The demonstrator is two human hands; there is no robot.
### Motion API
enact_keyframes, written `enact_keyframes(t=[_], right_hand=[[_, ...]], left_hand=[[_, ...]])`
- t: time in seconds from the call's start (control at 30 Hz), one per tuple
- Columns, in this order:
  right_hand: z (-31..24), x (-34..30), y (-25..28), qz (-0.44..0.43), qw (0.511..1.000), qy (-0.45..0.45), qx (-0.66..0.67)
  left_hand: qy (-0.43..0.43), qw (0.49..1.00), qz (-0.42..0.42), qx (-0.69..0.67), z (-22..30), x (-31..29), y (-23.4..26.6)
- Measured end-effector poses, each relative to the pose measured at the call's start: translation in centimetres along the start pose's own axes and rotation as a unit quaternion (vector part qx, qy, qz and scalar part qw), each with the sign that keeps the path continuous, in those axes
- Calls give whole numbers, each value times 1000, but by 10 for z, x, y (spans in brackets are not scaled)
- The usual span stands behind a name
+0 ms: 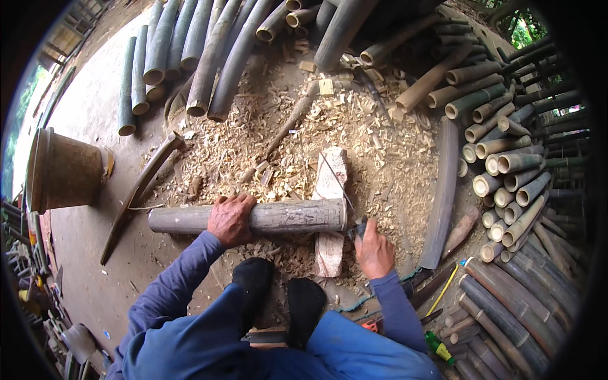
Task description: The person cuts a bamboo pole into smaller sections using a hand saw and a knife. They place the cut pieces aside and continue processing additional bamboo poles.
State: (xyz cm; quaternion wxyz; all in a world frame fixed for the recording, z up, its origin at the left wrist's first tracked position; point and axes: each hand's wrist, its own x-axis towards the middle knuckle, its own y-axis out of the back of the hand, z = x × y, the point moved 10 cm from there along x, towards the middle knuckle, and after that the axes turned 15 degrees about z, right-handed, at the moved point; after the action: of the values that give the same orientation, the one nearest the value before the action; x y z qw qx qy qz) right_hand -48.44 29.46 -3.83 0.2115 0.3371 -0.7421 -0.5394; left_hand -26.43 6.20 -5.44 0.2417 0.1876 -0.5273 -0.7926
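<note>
A thick grey-brown bamboo pole (pixel 294 217) lies crosswise in front of my feet. Its right end rests over a pale, worn block (pixel 330 253). My left hand (pixel 230 220) grips the pole from above, left of its middle. Just past the pole's right end, my right hand (pixel 375 250) is closed round the dark handle (pixel 361 227) of a tool. A thin dark strip (pixel 337 177) slants over the block's far part towards that handle; whether the two are joined I cannot tell.
Pale shavings (pixel 234 142) cover the ground beyond the pole. Bamboo poles (pixel 209 57) lean at the back, and a stack of cut bamboo (pixel 506 180) stands right. A bucket (pixel 69 170) and a curved bamboo strip (pixel 142 183) are left. A green bottle (pixel 438 347) lies lower right.
</note>
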Motion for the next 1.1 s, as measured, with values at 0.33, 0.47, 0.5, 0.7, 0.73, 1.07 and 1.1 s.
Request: enact_keyframes(t=[0.33,0.47,0.5,0.7,0.73,1.07,1.1], right_hand=[[-45,-7,67,188,945,142,225],[1,-4,9,-64,998,-4,-11],[-10,4,20,-32,998,36,44],[-72,-4,82,116,977,108,145],[-50,-5,53,70,988,50,131],[-82,-5,95,143,962,143,182],[-82,-11,100,201,940,185,204]], left_hand=[[-9,999,42,11,5,-3,8],[-18,996,82,18,4,-15,8],[-12,997,81,13,1,-11,7],[-6,997,79,18,1,-11,11],[-10,997,81,16,4,-10,11],[0,996,83,17,2,-11,11],[1,997,80,16,4,-10,12]])
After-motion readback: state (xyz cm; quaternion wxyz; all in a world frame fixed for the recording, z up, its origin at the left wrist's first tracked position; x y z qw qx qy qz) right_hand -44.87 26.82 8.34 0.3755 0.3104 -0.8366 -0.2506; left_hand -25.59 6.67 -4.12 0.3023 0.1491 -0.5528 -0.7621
